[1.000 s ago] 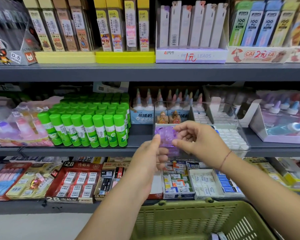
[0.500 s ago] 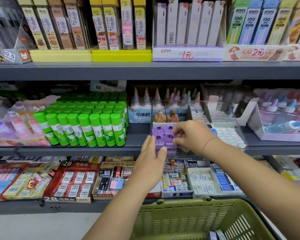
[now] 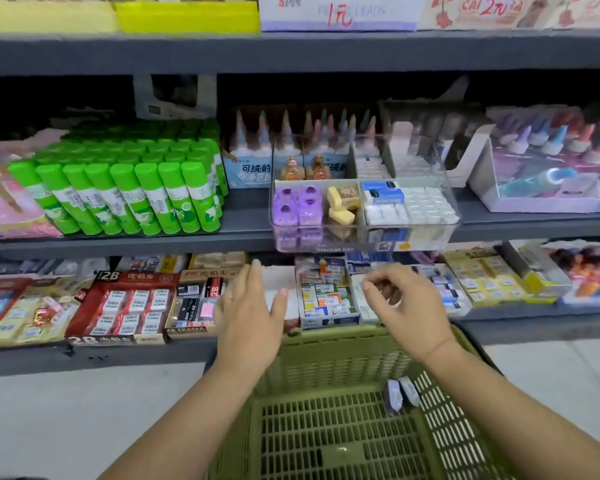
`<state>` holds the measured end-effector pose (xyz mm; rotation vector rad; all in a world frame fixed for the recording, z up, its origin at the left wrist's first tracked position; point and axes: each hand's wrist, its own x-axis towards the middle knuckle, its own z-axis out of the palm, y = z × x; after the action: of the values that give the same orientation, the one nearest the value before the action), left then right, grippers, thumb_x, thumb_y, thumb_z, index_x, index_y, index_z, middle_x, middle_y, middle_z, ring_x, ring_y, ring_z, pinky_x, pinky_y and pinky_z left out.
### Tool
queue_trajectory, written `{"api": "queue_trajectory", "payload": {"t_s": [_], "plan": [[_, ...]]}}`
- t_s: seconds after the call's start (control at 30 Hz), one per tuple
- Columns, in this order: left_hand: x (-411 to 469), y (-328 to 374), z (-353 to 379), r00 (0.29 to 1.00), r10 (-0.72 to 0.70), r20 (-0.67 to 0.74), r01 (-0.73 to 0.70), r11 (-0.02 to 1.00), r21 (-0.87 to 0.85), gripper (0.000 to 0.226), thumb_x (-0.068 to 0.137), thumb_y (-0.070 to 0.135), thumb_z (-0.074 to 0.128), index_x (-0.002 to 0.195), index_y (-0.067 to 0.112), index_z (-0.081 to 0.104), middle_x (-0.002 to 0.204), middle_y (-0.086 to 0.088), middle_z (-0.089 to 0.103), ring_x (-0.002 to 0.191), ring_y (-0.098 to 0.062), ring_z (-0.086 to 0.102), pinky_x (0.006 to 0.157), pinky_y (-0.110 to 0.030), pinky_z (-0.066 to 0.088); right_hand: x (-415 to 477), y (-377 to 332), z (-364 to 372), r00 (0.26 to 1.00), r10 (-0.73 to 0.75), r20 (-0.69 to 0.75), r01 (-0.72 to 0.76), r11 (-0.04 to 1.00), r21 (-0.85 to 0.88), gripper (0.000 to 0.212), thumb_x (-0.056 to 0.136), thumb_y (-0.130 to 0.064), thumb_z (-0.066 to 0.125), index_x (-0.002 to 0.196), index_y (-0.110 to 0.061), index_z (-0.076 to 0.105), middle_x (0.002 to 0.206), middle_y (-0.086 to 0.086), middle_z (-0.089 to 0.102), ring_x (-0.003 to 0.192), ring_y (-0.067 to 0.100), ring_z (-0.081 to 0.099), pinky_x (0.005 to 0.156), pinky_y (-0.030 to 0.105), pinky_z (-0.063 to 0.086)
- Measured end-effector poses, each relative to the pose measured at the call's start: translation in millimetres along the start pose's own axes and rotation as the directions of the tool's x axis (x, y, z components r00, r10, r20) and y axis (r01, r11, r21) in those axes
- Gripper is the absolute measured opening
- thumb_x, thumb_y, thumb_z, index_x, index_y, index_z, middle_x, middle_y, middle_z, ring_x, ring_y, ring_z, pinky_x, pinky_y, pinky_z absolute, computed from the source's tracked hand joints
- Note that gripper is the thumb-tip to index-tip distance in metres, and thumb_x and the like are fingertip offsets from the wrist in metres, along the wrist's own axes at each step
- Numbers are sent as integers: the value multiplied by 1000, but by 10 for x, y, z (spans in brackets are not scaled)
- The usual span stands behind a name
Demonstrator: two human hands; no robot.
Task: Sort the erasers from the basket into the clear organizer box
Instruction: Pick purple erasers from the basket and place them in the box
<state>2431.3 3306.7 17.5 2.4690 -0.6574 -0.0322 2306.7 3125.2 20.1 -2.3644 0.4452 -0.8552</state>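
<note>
The left hand (image 3: 250, 320) hovered flat with its fingers straight and together, gripping nothing, just above the far rim of the olive-green slotted plastic basket (image 3: 326, 332). The right hand (image 3: 407, 306) hung beside it, well apart from it, its fingers loosely curled with the thumb close to the forefinger; nothing showed between them. Both hands were over the basket's far edge, in front of the lower shelf.

Below and nearer than the right hand, two small wrapped erasers in blue and white (image 3: 400, 396) leaned against the basket's right wall, touching neither hand.

Above both hands, on the grey middle shelf (image 3: 243, 226), stood the clear plastic organizer box (image 3: 361, 242), clear of the fingers. Its front left compartment held four translucent purple erasers (image 3: 298, 206); the next compartment held pale yellow block erasers (image 3: 340, 206); to the right lay blue-and-white sleeved erasers (image 3: 383, 197) and rows of small white erasers (image 3: 426, 206).

Left of the box stood a block of bright green glue sticks (image 3: 136, 195). Behind the hands, the lower shelf carried red cartons of 2B erasers (image 3: 125, 306).
</note>
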Motion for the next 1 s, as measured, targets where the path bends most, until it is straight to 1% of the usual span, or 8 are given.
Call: {"api": "queue_trajectory", "payload": {"t_s": [0.07,0.17,0.23,0.3,0.47,0.67,0.8,1.0], "plan": [[-113,-288,104,999,-49,22,44,983,180,65,99,50,32,154,22,11,160,0,15,147,-20,15,117,-44,13,-367,411,154,960,213,180,-195,975,-110,11,85,-34,64,91,-26,62,84,-12,60,70,1,53,69,24,48],[-310,-770,190,982,-172,79,139,939,314,67,98,51,33,154,21,11,159,-6,18,143,-30,23,113,-50,23,-870,1026,321,787,477,391,-353,868,-349,47,82,-40,69,119,-15,57,114,3,57,98,15,57,86,25,44],[-408,-999,236,955,-229,190,186,957,221,68,97,51,36,154,25,8,159,-7,19,139,-35,31,109,-51,32,-1100,1312,366,686,593,422,-440,800,-408,64,80,-41,72,130,-10,47,128,12,49,116,27,52,95,31,40],[-507,-1109,311,925,-224,307,209,974,83,69,97,52,39,153,35,3,158,-8,22,137,-33,37,106,-47,37,-1276,1494,420,620,660,424,-478,746,-463,71,78,-42,73,133,-9,42,130,16,45,120,32,49,92,34,41],[-623,-1196,472,965,-194,175,188,981,51,60,98,50,37,150,42,8,151,-9,34,113,-32,57,77,-35,43,-1543,1630,676,540,740,400,-514,667,-540,74,81,-45,69,135,-10,35,136,17,40,119,36,48,87,39,43],[-697,-1212,603,972,-174,156,169,984,50,62,96,52,40,150,41,10,145,-5,40,105,-28,58,73,-31,39,-1789,1692,938,486,827,283,-599,551,-581,71,86,-39,65,138,-12,26,133,20,38,113,41,50,87,42,44],[-705,-1284,611,971,-179,155,172,983,62,65,96,54,40,150,42,6,149,-4,37,110,-27,58,74,-31,40,-1801,1663,1074,494,844,208,-639,515,-571,48,92,-33,54,129,-8,35,126,23,46,107,41,54,82,41,45],[-733,-1310,640,954,-211,212,199,977,76,69,94,58,37,151,42,2,151,-3,34,113,-23,58,78,-33,45,-1762,1207,1168,429,766,480,-666,627,-404,36,87,-29,58,117,-16,43,103,10,64,84,26,60,63,26,39]]}}
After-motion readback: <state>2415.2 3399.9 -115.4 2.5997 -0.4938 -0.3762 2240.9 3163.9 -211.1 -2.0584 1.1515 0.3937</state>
